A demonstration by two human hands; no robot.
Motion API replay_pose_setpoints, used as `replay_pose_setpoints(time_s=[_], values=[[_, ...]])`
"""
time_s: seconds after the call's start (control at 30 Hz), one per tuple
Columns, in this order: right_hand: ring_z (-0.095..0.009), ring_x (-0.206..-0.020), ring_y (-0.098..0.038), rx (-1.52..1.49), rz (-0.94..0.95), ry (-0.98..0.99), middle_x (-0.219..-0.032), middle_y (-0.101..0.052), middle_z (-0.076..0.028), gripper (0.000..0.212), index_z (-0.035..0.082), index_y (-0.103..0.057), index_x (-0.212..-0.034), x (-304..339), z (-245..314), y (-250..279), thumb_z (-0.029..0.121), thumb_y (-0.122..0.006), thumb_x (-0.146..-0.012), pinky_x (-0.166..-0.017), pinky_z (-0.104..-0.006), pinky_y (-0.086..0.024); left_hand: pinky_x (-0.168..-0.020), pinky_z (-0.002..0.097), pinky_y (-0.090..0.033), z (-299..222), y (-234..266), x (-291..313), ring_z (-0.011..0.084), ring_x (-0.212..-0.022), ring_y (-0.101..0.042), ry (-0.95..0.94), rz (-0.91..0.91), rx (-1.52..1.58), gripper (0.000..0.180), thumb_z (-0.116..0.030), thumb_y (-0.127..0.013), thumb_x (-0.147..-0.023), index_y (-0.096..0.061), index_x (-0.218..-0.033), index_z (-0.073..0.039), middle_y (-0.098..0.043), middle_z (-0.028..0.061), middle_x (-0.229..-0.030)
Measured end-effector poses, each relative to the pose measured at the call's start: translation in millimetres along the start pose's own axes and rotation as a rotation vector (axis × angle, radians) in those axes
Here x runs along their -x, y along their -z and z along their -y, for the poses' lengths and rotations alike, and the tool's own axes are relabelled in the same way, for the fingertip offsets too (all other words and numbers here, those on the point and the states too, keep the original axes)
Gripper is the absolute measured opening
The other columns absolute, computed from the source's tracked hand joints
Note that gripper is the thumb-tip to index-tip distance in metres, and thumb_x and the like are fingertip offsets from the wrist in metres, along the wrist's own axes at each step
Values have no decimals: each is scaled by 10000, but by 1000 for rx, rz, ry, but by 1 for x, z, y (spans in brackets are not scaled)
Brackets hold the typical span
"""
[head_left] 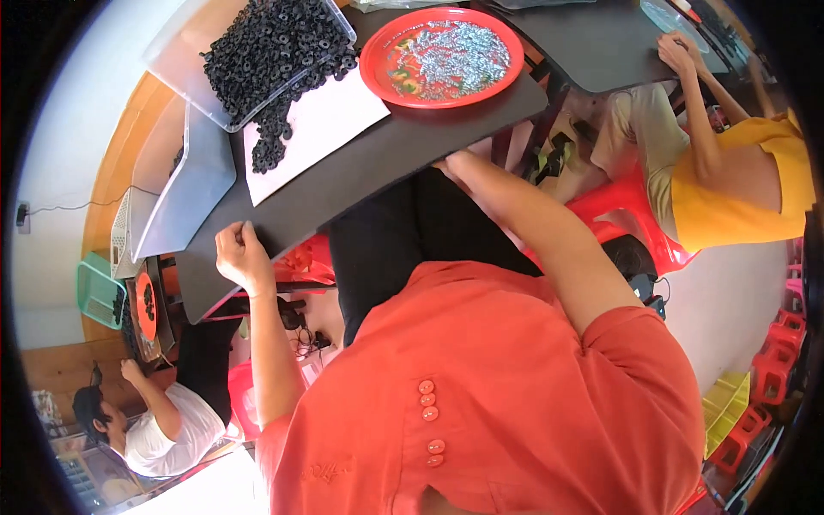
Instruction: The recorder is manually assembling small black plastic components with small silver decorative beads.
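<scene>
My left hand is curled closed at the left front edge of the dark table; anything inside its fingers is hidden. My right hand is at the front edge, above my lap, with its fingers mostly out of sight at the table's rim. A clear plastic bin lies tilted on the table. Small black ring-shaped parts fill it and spill onto a pale sheet. To the right of the sheet stands a round red tray with many small shiny metal pieces.
A translucent bluish panel or bin stands at the table's left end. On the right, a person in yellow sits at another dark table. Another person in white works at the left, near a green basket. Red stools stand far right.
</scene>
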State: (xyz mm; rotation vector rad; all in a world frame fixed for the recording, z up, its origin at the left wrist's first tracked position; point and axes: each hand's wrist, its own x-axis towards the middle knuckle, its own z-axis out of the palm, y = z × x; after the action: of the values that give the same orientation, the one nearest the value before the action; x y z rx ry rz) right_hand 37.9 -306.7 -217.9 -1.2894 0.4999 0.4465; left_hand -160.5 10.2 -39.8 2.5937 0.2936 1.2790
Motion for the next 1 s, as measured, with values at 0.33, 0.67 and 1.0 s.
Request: replay_pose_setpoints(time_s=[0.33,0.67,1.0], values=[[-280,-683,-622,47,55,42,-853,-620,-176,290,-11,-601,-921,-61,9,-30,272,-611,-854,-535,-379,-533,-536,300,-442,-12,4,-3,186,-573,-536,53,29,41,40,12,-670,-789,-643,-814,-2,-580,81,-723],[-270,-666,-618,98,104,87,-832,-618,-167,278,-9,-603,-909,-94,8,-34,261,-622,-845,-527,-369,-526,-537,272,-415,-21,7,-4,133,-568,-492,154,80,-1,39,-16,-671,-799,-660,-831,1,-573,53,-719],[-259,-649,-615,132,157,121,-811,-616,-159,266,-8,-605,-898,-84,-12,-26,250,-632,-837,-519,-360,-519,-490,254,-385,-14,3,-2,106,-535,-439,119,86,-33,54,12,-670,-803,-652,-854,7,-566,47,-752]])
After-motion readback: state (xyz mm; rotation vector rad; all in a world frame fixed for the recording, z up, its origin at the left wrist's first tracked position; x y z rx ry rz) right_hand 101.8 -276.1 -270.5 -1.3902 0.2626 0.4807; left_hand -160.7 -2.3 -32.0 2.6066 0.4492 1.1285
